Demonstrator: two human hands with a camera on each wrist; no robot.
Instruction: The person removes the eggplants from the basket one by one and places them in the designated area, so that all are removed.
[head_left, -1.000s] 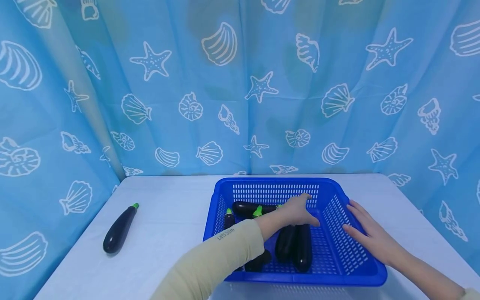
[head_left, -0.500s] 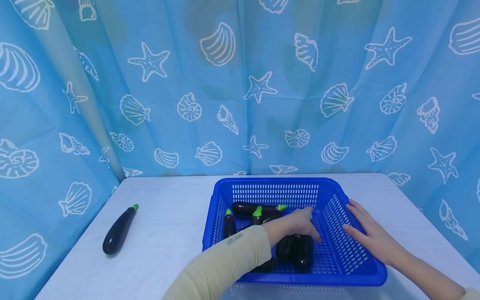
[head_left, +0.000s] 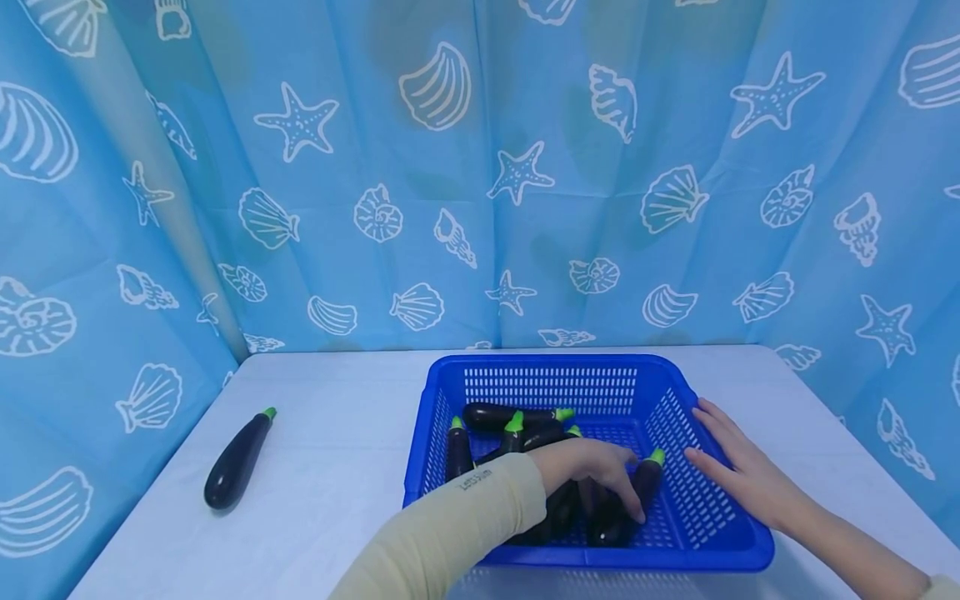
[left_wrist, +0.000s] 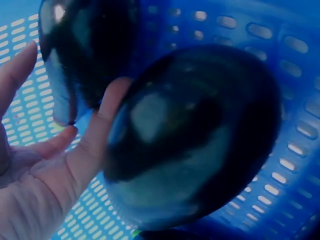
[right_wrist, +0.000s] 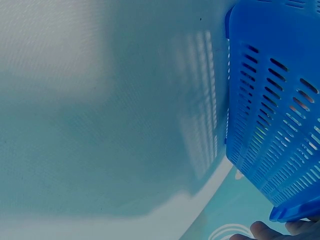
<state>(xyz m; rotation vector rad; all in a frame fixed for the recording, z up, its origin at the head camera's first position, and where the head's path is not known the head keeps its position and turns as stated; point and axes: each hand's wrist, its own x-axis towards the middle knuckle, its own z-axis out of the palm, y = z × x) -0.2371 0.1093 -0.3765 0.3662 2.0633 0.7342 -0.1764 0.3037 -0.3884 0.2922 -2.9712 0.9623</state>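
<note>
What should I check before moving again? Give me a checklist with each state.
1. Basket standing upright on the table: ok.
2. Right hand on the basket's right rim: ok, touching it.
3. Left hand inside the basket: ok, over the dark eggplants.
4. Left fingers firmly round one eggplant: cannot tell, contact partly hidden.
5. Tilted eggplant beside the left thumb free of its neighbours: cannot tell, the hand covers part.
6. Lone eggplant apart from the basket: ok, on the table's left.

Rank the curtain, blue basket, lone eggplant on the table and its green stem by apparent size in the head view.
Largest to smallest:
Curtain
Blue basket
Lone eggplant
Green stem
</note>
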